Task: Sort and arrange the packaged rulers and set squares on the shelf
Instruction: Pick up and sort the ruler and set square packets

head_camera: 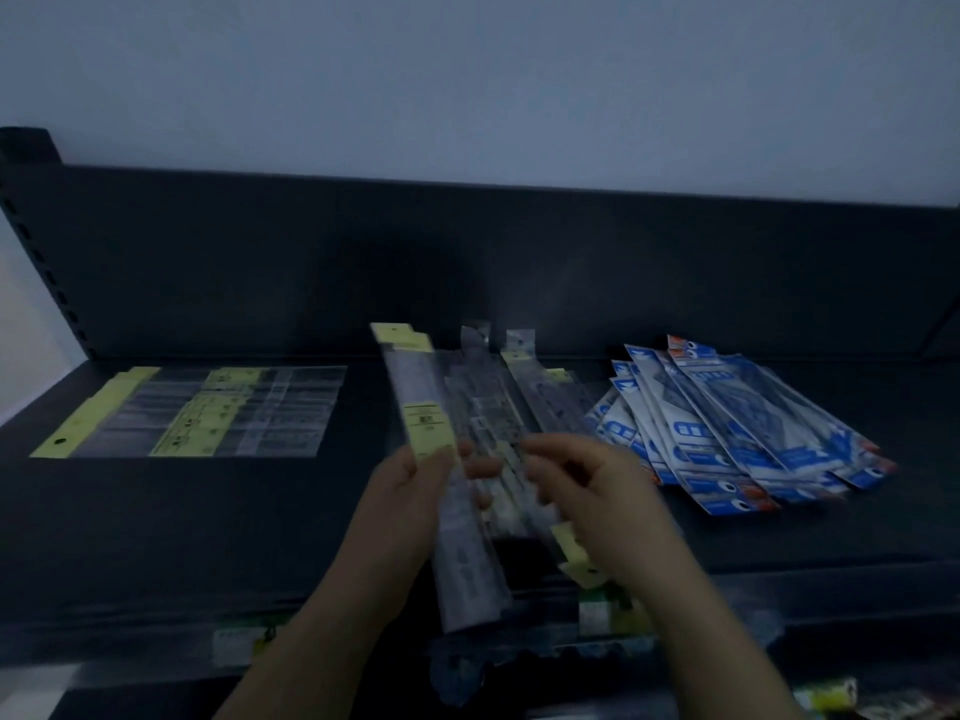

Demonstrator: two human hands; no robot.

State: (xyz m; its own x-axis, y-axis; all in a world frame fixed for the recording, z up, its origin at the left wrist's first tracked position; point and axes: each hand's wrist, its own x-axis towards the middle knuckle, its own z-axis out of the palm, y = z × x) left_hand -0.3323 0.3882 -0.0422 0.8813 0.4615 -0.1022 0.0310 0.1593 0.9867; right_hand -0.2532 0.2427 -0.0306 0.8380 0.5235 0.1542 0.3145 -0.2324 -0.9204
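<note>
While the left hand grips a fanned bundle of rulers at its lower half, fingers curled round it and thumb against a yellow label, the right hand sits at the fan's right side. Its fingers are bent and pinch a clear sleeve; blur hides which one. The bundle's long axis runs away from the body, tops leaning toward the back panel, tails hanging past the shelf's front edge. A row of rulers lies flat on the shelf, well to the left, long axes running left to right with yellow headers at the left end, so crosswise to the held bundle. Judgement: any ruler bound for that row needs roughly a quarter turn, and the left hand is the nearer one. Blue packs, probably the set squares, lie heaped to the right, near the right hand and apart from the bundle. Bare shelf shows between row and hands. Slick sleeves could slide out of the fan.
</note>
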